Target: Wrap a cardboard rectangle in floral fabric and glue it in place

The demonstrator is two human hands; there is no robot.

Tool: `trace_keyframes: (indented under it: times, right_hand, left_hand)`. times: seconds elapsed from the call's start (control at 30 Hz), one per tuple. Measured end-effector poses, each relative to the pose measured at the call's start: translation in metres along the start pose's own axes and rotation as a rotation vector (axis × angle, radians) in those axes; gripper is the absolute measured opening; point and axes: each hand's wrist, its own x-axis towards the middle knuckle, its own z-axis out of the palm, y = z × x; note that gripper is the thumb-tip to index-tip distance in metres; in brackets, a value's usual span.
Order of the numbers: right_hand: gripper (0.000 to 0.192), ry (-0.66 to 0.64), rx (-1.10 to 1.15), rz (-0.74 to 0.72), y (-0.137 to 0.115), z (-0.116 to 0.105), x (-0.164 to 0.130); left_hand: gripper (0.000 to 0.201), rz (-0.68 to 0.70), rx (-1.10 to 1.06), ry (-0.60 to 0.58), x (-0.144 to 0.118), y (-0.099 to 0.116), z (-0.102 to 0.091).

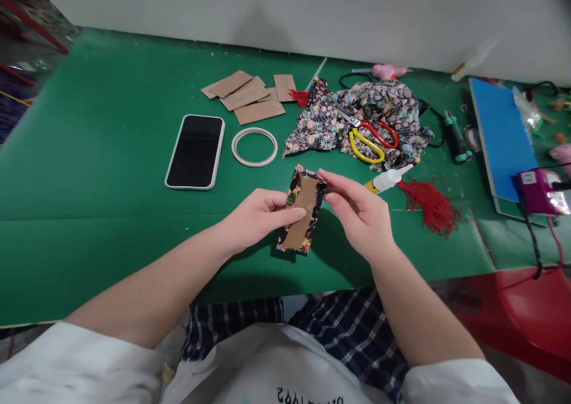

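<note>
A cardboard strip (300, 224) with dark floral fabric folded over its edges is held up over the table's front part. My left hand (263, 216) grips it from the left, the thumb lying flat on the bare cardboard and the fingers behind. At the strip's upper right corner, the thumb and forefinger of my right hand (359, 210) are closed on the fabric edge. Just beyond my right hand lies a glue bottle (388, 179) with a white nozzle. Floral fabric (312, 124) is heaped farther back, with scissors (368, 139) with red and yellow handles resting on it.
Left of the fabric are a roll of white tape (254, 147), a phone (196, 152) and several cardboard pieces (250, 97). Red tassel threads (430, 206), a green-and-black tool (455, 137), a blue board (504, 139) and a purple box (542, 191) lie to the right.
</note>
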Motion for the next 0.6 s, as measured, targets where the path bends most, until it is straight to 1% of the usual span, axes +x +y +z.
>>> trace_keyframes:
  times: [0.07, 0.1, 0.17, 0.23, 0.43, 0.5, 0.6]
  right_hand:
    - [0.029, 0.004, 0.201, 0.120, -0.0009, 0.0011, -0.0004]
    - [0.028, 0.004, 0.264, 0.155, -0.0014, 0.0014, -0.0005]
    - [0.027, 0.004, 0.314, 0.178, -0.0027, 0.0018, -0.0006]
    - [0.028, 0.015, 0.296, 0.160, -0.0045, 0.0022, -0.0010]
    - [0.029, 0.056, 0.091, 0.039, -0.0066, 0.0036, -0.0026]
    - [0.032, 0.053, -0.031, -0.062, -0.0056, 0.0030, -0.0024]
    - [0.038, 0.062, -0.231, -0.266, -0.0038, 0.0014, -0.0011]
  left_hand:
    - [0.020, 0.002, 0.031, -0.011, -0.0006, 0.0012, 0.0004]
    - [0.020, 0.000, 0.046, -0.014, -0.0009, 0.0016, 0.0005]
    - [0.022, -0.001, 0.070, -0.013, -0.0014, 0.0017, 0.0005]
    - [0.022, 0.002, 0.087, -0.006, -0.0017, 0.0013, 0.0005]
    - [0.020, 0.008, 0.052, -0.018, -0.0023, -0.0002, 0.0008]
    - [0.022, 0.003, 0.032, -0.031, -0.0026, -0.0003, 0.0005]
    - [0.023, -0.001, 0.001, -0.048, -0.0027, -0.0003, -0.0004]
